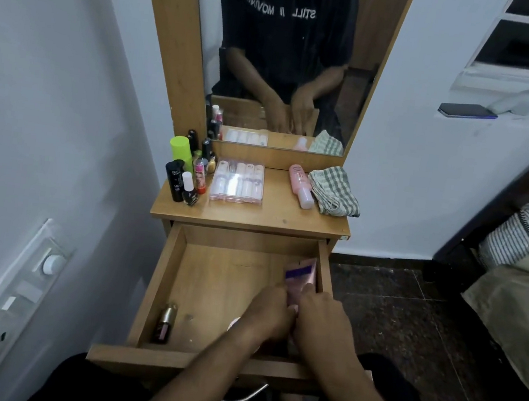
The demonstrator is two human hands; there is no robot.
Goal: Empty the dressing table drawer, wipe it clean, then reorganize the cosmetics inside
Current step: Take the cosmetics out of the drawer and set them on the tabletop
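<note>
Low in the middle of the frame the wooden drawer (158,290) stands pulled right out, its smooth board floor mostly bare. Both hands are down in its right half: the left hand (267,317) and the right hand (325,321) sit knuckle to knuckle, fingers curled in around the lower end of a flat pink tube (301,276) with a purple band, which lies along the drawer's right wall. How firmly each hand pinches it I cannot tell, since the fingertips are tucked under. In the drawer's lower left corner lies a small dark bottle (164,323) with a gold cap. Up on the tabletop (274,216), centre frame, sits a clear, boxy plastic case (238,181) of pale tubes; left of it clusters a lime-green can (181,152) with glossy black bottles (175,180); to the right a pink bottle (301,185) lies beside a folded checked cloth (334,190), soft and rumpled.
</note>
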